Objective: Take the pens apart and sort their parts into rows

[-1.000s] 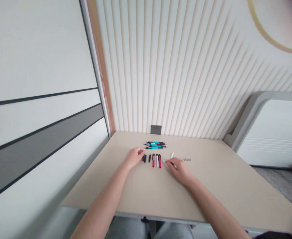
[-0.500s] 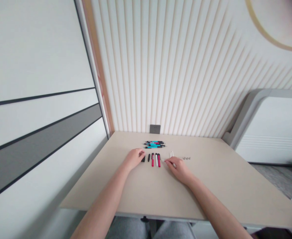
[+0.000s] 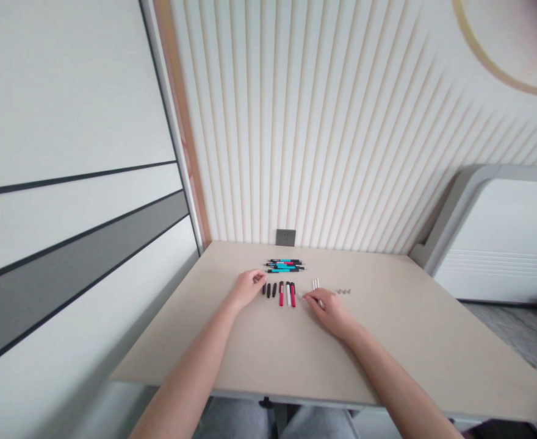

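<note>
My left hand [image 3: 246,288] rests on the beige table [image 3: 387,353] with its fingers curled, the fingertips just left of three short black pen parts [image 3: 269,289]. To their right lie a red pen barrel [image 3: 281,294], a white one [image 3: 288,294] and another red one [image 3: 293,294]. My right hand [image 3: 327,310] lies closed beside them, pinching a small white piece [image 3: 301,296] at its fingertips. Two thin white tubes [image 3: 316,283] lie just behind that hand.
A pile of assembled teal, red and black pens [image 3: 285,266] lies near the wall below a grey socket [image 3: 285,237]. Small grey springs [image 3: 343,291] sit right of the white tubes. A grey-framed white panel [image 3: 501,238] stands at the right.
My left hand has drawn back slightly from the black parts, which now lie uncovered. The right hand has barely moved.
</note>
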Demonstrator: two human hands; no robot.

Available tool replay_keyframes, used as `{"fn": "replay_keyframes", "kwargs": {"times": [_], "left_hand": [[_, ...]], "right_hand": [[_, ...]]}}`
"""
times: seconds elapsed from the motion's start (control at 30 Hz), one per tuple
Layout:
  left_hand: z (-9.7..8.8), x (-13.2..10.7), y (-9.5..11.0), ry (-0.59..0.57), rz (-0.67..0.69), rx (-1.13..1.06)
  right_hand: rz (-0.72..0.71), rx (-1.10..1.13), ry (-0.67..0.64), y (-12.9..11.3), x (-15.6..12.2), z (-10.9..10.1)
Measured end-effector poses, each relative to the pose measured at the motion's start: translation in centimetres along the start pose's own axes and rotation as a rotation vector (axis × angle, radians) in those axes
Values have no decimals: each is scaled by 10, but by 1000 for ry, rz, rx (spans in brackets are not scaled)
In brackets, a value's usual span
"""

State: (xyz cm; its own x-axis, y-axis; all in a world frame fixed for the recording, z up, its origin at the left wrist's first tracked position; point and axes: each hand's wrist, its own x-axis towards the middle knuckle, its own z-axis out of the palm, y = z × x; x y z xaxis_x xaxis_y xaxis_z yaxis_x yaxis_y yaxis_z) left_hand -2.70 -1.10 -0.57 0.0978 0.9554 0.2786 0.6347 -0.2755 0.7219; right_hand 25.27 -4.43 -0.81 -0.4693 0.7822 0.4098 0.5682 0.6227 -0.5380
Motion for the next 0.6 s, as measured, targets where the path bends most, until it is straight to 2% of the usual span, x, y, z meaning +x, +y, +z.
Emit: {"fn": "replay_keyframes", "kwargs": {"times": [0.33,0.6], "left_hand": [[5,-2,3,-27,13,18],[0,0,6,60,21,-46]], "right_hand": [[10,6,-11,0,0,0],[7,-2,-17,1,0,0]]}}
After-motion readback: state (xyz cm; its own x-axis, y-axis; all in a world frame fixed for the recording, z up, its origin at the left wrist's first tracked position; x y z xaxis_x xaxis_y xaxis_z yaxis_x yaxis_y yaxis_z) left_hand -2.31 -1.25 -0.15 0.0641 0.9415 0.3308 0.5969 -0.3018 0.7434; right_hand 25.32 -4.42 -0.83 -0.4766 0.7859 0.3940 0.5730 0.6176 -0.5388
